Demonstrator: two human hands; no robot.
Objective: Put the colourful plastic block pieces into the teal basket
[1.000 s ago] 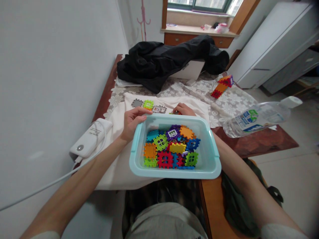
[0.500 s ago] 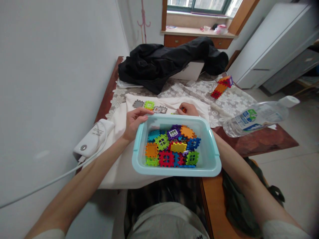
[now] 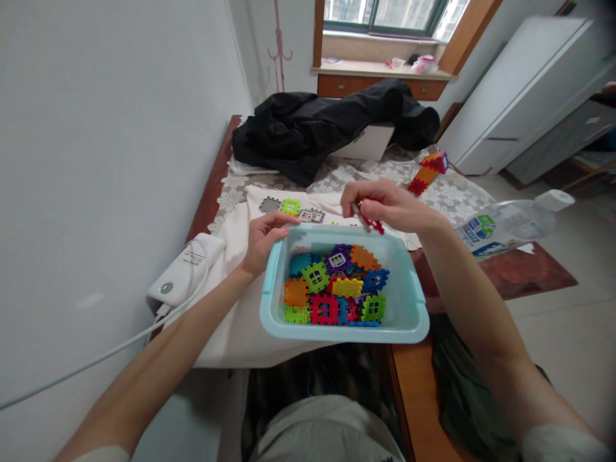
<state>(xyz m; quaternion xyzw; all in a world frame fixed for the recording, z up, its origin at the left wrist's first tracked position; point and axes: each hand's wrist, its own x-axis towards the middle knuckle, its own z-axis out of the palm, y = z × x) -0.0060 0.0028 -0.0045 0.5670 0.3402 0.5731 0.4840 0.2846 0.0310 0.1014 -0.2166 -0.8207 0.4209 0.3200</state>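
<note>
A light-blue plastic tub [image 3: 344, 333] full of colourful interlocking building tiles [image 3: 347, 287] is close in front of me. My left hand [image 3: 267, 239] grips the tub's far left corner, thumb on the rim. Over the far right rim, my right hand [image 3: 380, 202] is closed on some building tiles [image 3: 371, 224], a red one and a greyish one, pinched between thumb and fingers. Just beyond the tub, grey tiles [image 3: 312, 215] and a lime-green tile [image 3: 290, 206] lie on the white cloth; the tub's rim partly hides others there.
An orange and red tile construction [image 3: 427, 174] sits at the table's right. Nearby, a clear plastic bottle [image 3: 505, 224] leans at a tilt. A white power adapter [image 3: 185, 269] with a cable lies at left. Black fabric [image 3: 332, 125] covers a box at the back.
My right hand has risen from behind the tub's far rim, bringing red and greyish tiles up over it. My left hand stays at the tub's corner.
</note>
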